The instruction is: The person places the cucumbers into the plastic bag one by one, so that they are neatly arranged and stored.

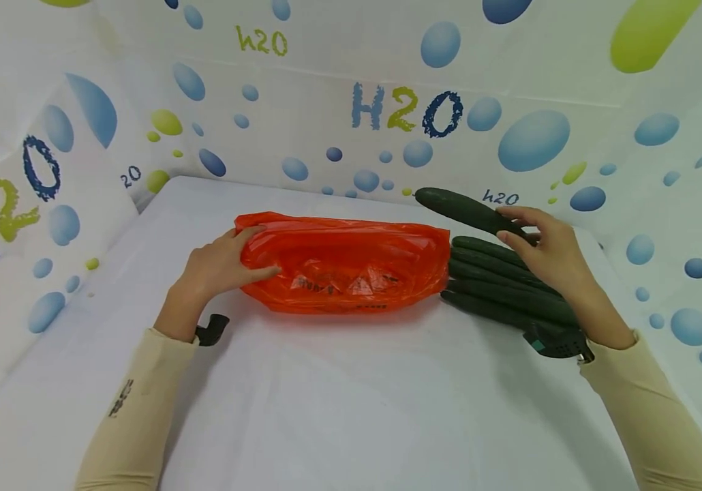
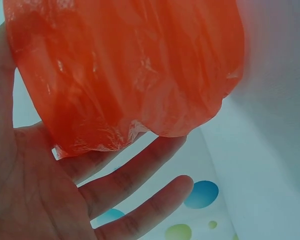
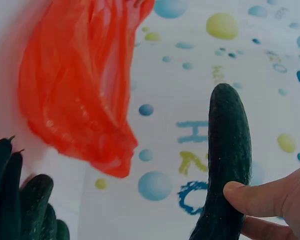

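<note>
A dark green cucumber [image 1: 458,208] is held raised and tilted in my right hand [image 1: 550,249], between thumb [image 3: 250,197] and fingers. In the right wrist view this cucumber [image 3: 227,150] points upward. Beneath that hand, several more cucumbers [image 1: 498,286] lie side by side. An orange-red plastic bag [image 1: 351,266] sits to their left, touching or very near their ends. My left hand [image 1: 219,262] holds the bag's left end, the thumb in front. Seen from the left wrist, some fingers [image 2: 135,180] pass behind the bag [image 2: 130,70]. What the bag contains is hidden.
A white cloth covers the table [image 1: 351,402]. Behind it and at both sides stand white sheets [image 1: 314,82] with blue and green drops and H2O lettering. Dark devices are strapped at both wrists; the right one [image 1: 556,341] hangs near the lying cucumbers.
</note>
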The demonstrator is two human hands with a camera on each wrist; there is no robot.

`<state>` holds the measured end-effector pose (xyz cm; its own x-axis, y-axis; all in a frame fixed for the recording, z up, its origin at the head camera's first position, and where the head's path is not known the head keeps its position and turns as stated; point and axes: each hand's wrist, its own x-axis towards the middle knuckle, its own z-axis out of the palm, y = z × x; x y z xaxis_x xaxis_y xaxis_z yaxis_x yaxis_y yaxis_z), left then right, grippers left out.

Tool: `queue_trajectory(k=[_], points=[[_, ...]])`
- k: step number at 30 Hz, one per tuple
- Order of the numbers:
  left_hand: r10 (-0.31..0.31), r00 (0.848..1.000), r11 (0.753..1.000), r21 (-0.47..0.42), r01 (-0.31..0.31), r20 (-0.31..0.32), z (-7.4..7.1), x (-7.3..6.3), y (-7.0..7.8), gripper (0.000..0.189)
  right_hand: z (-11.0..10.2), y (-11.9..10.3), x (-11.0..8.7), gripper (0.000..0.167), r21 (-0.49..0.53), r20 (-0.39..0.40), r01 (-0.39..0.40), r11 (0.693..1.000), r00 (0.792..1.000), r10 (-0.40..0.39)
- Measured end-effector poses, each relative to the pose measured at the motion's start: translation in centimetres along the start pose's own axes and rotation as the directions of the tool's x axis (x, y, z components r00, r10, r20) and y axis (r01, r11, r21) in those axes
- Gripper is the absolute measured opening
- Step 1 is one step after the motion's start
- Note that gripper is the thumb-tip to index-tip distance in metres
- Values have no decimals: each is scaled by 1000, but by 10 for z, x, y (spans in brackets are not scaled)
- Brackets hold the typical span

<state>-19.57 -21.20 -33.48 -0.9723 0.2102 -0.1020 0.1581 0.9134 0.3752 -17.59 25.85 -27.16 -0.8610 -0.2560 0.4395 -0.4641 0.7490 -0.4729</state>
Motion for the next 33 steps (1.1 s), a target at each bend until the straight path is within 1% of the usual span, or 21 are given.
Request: queue_trajectory(k=[5,12,15,20,24,29,33], points=[[11,1000,1000,-8,-11,-11,3,0,0,91,2,-13,1,40,58,3,8,998,1000,-8],[12,1000,1000,-2,-12,-29,2,-4,-3,89,12,-36,6,42,120,2,26,992,1000,-26],[18,999,1000,-2,-18,-36,1,-4,-2,88,17,-41,7,42,133,2,3,991,1000,-3],[34,999,999,-2,-34,-29,2,-3,-1,88,24,-47,9,42,129,8,-35,991,999,35],[36,999,999,1,-36,-24,1,-2,0,88,28,-55,11,41,148,-1,-13,989,1000,13],[48,999,999,-9,-48,-20,4,0,-1,87,28,-66,11,41,173,-18,26,985,1000,-23],[48,999,999,9,-48,-18,4,1,-1,84,29,-77,14,41,206,-31,49,977,999,-43]])
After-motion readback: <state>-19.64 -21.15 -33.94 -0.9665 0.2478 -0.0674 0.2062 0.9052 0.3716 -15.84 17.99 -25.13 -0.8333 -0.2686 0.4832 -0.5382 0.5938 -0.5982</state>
